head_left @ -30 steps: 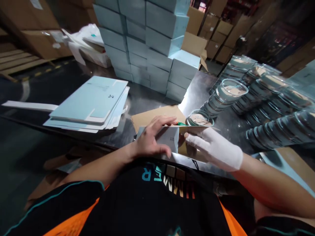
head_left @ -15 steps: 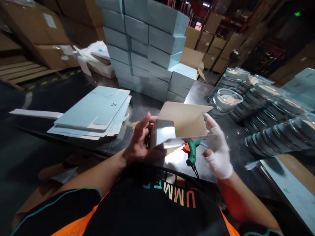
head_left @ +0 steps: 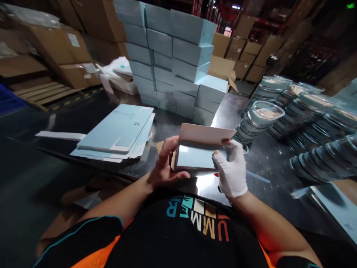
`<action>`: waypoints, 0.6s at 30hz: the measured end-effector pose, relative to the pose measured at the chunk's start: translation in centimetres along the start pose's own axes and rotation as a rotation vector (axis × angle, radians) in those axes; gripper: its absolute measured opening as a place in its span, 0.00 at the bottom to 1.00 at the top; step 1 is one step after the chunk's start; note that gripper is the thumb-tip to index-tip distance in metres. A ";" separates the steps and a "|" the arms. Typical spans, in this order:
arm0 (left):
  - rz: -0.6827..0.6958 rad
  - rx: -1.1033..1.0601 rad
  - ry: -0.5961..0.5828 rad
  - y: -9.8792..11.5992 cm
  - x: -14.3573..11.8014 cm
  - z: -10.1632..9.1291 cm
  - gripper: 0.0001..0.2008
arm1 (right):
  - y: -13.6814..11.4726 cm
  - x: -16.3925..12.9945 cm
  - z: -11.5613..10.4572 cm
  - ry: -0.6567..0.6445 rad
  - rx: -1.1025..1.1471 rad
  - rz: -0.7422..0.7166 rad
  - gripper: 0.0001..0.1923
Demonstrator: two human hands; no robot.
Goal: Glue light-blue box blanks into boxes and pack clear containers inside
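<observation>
Between left hand [head_left: 164, 168] and gloved right hand [head_left: 232, 174] | open box [head_left: 196, 157] | shirt [head_left: 167, 242]: "UMMER"

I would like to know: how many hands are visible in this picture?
2: the bare left hand at the left end of the small, open cardboard box, and the right hand, in a white fabric glove, at its right end. Others could be hidden.
</observation>
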State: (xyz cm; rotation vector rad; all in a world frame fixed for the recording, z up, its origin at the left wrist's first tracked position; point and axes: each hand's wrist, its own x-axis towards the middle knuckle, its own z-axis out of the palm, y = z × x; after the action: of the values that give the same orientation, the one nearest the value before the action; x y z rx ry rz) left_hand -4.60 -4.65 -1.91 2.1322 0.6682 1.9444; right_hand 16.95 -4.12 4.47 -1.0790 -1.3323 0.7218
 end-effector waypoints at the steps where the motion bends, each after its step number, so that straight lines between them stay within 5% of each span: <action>1: -0.004 0.027 -0.040 0.2 0.1 -0.4 0.39 | 0.0 0.1 0.5 0.002 0.022 -0.026 0.21; 6: -0.090 0.037 -0.055 1.0 0.0 -1.7 0.27 | 0.8 1.3 0.5 -0.042 0.083 -0.086 0.22; 10: -0.221 0.119 0.074 0.9 -0.7 -2.4 0.25 | 3.1 2.7 -4.4 -0.141 -0.261 -0.150 0.18; 14: -0.465 0.035 0.239 0.5 -0.2 -2.8 0.30 | 7.2 2.2 -9.8 -0.373 -0.872 0.139 0.11; 18: -0.609 -0.110 0.265 0.6 1.1 -2.1 0.31 | 10.6 0.5 -11.1 -0.437 -0.867 0.284 0.06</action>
State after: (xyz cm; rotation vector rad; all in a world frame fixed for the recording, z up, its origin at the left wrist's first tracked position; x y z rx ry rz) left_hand -6.51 -5.07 -0.39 1.3866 1.0746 1.8564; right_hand 29.57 -1.92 -3.98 -1.9011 -1.9729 0.6046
